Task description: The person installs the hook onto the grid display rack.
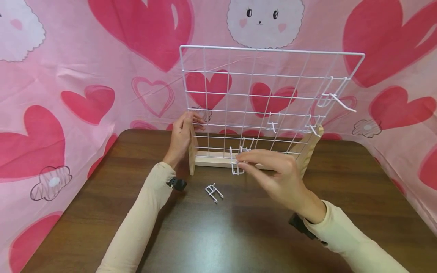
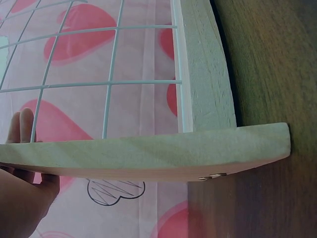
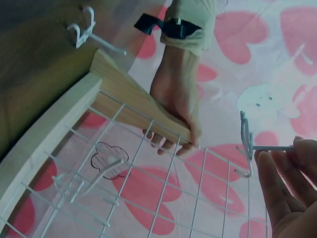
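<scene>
A white wire grid panel (image 1: pixel 239 94) stands tilted in a wooden base (image 1: pixel 211 161). My left hand (image 1: pixel 182 132) grips the wooden side piece (image 2: pixel 148 154) at the panel's left edge, its fingers curled round it, as the right wrist view shows. Between thumb and fingertips my right hand (image 1: pixel 280 174) pinches a white wire hook (image 1: pixel 233 167) by its prong. This hook is held in front of the panel's lower part; in the right wrist view the hook (image 3: pixel 246 144) appears apart from the wooden base. Other hooks hang on the grid, one at mid-right (image 1: pixel 273 127).
Another white hook (image 1: pixel 214 192) lies loose on the brown table (image 1: pixel 211 235), in front of the stand. Toward the right edge of the panel hang a lower hook (image 1: pixel 315 129) and an upper hook (image 1: pixel 332 99). Behind stands a pink heart-patterned cloth (image 1: pixel 153 60).
</scene>
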A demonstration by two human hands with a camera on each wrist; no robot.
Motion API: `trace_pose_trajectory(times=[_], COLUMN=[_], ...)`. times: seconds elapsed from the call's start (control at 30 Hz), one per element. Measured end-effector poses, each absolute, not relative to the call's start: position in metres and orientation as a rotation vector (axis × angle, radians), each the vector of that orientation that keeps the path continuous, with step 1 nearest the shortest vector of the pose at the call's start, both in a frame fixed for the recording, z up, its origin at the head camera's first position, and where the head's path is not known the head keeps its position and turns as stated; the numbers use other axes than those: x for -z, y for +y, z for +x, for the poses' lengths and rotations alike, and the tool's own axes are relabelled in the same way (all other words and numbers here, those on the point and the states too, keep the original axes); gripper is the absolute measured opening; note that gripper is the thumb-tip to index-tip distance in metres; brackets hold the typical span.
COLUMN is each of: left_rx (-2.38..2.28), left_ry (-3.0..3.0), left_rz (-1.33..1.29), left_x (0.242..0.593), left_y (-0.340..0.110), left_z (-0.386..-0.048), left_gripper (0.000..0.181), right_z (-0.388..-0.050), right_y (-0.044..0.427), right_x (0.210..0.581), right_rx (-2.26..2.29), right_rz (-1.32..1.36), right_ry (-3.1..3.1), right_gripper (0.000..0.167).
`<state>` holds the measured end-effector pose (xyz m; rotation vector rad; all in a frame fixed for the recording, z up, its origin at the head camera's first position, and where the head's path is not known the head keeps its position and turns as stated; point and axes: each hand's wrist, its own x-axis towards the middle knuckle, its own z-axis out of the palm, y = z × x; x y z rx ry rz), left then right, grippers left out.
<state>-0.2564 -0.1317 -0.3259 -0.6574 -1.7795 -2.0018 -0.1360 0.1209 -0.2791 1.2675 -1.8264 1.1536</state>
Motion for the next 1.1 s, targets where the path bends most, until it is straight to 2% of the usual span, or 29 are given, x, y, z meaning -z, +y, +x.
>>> trace_pose_trajectory(times=[0.17, 0.33, 0.53, 0.8, 1.1], left_rx=[1.999, 2.001, 2.008, 1.999, 1.979], left_ry=[-1.788, -1.785, -1.771, -1.758, -1.769], left_rz=[-0.654, -0.649, -0.654, -0.664, -0.677], left_x=[0.326, 0.325, 0.329, 0.346, 0.338], left_y=[-0.132, -0.132, -0.133, -0.137, -0.135], left_z=[-0.256, -0.256, -0.259, -0.278, -0.270], left_gripper=[0.037, 0.037, 0.037, 0.037, 0.038], right_z=[-0.142, -0.150, -0.160, -0.175, -0.191], right_y=[0.122, 0.123, 0.122, 0.119, 0.113], right_x=[0.273, 0.271, 0.269, 0.264, 0.251], right_rx=[-1.110, -1.070, -1.034, -0.949, -0.835], right_rz=[1.205, 1.174, 1.147, 1.126, 1.108], right_ry=[-1.853, -1.856, -1.861, -1.860, -1.835], right_gripper=[0.028, 0.014, 0.023, 0.020, 0.019])
